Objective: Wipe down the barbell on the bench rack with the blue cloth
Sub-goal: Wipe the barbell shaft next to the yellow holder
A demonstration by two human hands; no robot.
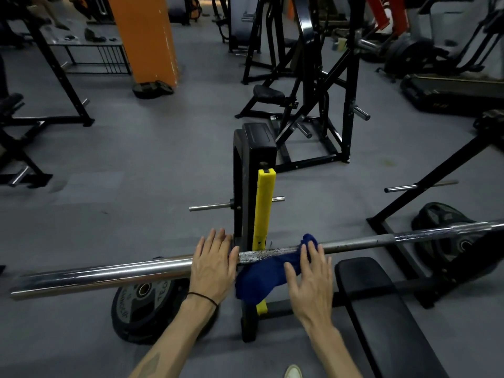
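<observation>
Head: right hand (308,279) flat, presses blue cloth (261,279) on barbell (109,271).

The barbell (136,271) runs left to right across the rack upright (255,192), which stands just behind it. The left hand (212,264) lies on the bar left of the upright; the right hand (308,279) lies on the cloth (261,279) draped over the bar to its right. The bench (381,309) sits below, right; a weight plate (136,309) leans on the floor below, left
</observation>
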